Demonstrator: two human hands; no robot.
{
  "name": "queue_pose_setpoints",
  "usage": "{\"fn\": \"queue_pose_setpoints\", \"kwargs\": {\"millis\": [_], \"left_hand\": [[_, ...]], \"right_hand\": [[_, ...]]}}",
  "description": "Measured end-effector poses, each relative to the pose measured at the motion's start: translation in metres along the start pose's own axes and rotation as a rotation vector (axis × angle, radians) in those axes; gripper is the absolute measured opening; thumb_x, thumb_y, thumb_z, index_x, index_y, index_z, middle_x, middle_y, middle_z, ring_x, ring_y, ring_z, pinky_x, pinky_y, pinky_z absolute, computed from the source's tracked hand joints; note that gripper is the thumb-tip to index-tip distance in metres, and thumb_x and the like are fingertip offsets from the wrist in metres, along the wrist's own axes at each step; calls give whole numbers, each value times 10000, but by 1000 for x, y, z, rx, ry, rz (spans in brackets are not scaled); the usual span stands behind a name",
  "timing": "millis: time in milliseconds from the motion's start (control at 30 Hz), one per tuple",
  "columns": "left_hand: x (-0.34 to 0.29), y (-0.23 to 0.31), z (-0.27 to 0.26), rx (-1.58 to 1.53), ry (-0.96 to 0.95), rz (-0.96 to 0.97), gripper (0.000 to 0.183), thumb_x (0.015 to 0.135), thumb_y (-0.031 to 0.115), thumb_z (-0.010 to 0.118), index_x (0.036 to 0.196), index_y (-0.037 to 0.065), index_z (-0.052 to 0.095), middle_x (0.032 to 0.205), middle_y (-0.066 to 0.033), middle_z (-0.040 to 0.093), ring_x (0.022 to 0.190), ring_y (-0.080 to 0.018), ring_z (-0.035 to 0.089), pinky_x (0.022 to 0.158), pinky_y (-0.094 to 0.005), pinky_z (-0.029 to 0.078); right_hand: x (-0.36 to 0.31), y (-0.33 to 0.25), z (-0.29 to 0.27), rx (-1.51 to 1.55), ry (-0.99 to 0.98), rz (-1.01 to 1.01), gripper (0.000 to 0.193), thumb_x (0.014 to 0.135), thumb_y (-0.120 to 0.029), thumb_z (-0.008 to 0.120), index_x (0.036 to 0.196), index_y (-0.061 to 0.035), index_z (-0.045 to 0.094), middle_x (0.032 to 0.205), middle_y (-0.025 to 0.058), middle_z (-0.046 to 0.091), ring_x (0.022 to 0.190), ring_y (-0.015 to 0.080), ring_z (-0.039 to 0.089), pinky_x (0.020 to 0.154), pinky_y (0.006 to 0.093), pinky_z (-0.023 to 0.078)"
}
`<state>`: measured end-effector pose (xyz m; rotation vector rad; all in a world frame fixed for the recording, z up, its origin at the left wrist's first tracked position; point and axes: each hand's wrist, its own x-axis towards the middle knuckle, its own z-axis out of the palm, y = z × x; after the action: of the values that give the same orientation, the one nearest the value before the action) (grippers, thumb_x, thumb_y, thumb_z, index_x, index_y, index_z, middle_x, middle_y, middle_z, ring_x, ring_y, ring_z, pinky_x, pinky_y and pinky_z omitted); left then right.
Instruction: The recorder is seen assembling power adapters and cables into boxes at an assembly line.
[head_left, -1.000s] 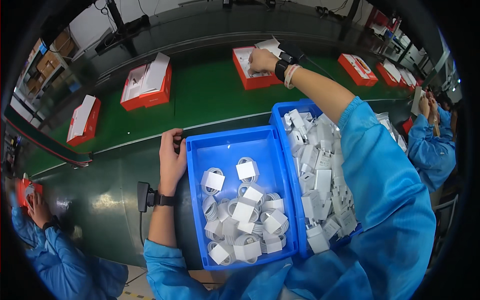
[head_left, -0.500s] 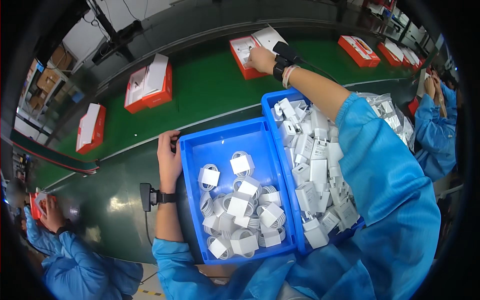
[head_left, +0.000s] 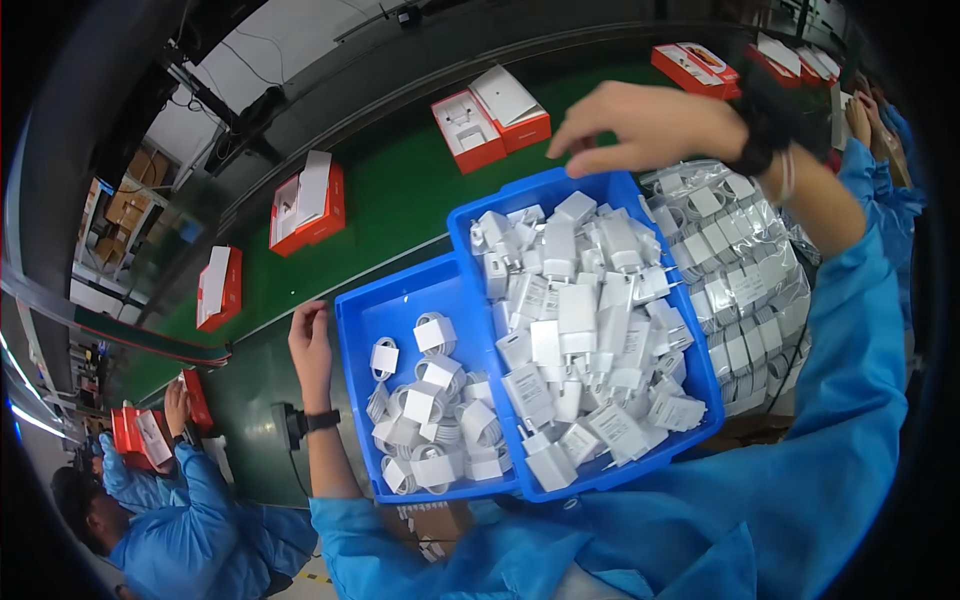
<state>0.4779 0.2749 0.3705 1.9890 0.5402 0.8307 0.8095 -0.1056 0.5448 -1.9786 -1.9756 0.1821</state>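
My right hand (head_left: 650,125) hangs over the far rim of a blue tray of white plug chargers (head_left: 575,310), bare, its fingers bent and apart. My left hand (head_left: 311,345) is beside the left wall of a second blue tray (head_left: 352,375), its fingers loosely bent and nothing visible in them. In that tray lie coiled white cables (head_left: 430,400) with white paper wraps. Beyond the trays, an open red box (head_left: 465,150) with a white insert and a raised white flap stands on the green conveyor belt (head_left: 385,190).
More red boxes (head_left: 305,215) stand along the belt to the left and far right. Clear bags of wrapped white items (head_left: 740,280) lie right of the charger tray. Co-workers in blue sit at left (head_left: 200,520) and right. A cabled black device (head_left: 287,425) is at my left wrist.
My right hand has left the open red box and come back right, over the charger tray. The view has turned to the right. My left hand stays by the cable tray.
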Motion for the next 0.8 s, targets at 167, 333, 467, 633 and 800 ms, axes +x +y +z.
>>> {"fn": "queue_pose_setpoints", "kwargs": {"millis": [167, 333, 467, 633, 800], "left_hand": [[-18, 88, 64, 289, -199, 223, 128, 887, 29, 589, 1010, 2, 608, 931, -99, 631, 861, -197, 606, 790, -284, 471], [-22, 77, 93, 700, -264, 323, 255, 868, 114, 646, 1094, 22, 574, 1250, -181, 472, 1193, -362, 449, 1017, -419, 368], [-1, 77, 80, 841, -356, 394, 426, 848, 255, 687, 1207, 57, 574, 1264, -185, 529, 1143, -376, 490, 989, -458, 379], [22, 84, 102, 622, -414, 228, 243, 870, 247, 669, 999, 42, 687, 842, -131, 668, 804, -319, 620, 746, -385, 472], [22, 74, 95, 684, -365, 193, 321, 872, 378, 656, 946, 71, 712, 799, -142, 682, 740, -333, 648, 659, -398, 497]], "right_hand": [[-48, 51, 89, 203, 356, 57, 332, 895, -302, 647, 1085, -32, 669, 1001, 111, 658, 956, 264, 614, 849, 360, 481], [-43, 37, 116, 214, 178, 8, 377, 874, -345, 671, 1127, -66, 665, 1117, 74, 615, 1055, 258, 556, 931, 360, 423], [-45, 31, 110, 246, 104, 28, 456, 872, -429, 656, 1153, -69, 658, 1156, 80, 603, 1074, 273, 546, 938, 386, 416], [-47, 21, 109, 214, 233, 72, 404, 854, -372, 695, 1137, -85, 661, 1137, 91, 595, 1089, 277, 524, 971, 377, 397], [-37, 30, 119, 190, 450, 217, 318, 890, -291, 655, 1123, -74, 658, 1095, 93, 577, 1114, 271, 502, 995, 375, 388]]}}
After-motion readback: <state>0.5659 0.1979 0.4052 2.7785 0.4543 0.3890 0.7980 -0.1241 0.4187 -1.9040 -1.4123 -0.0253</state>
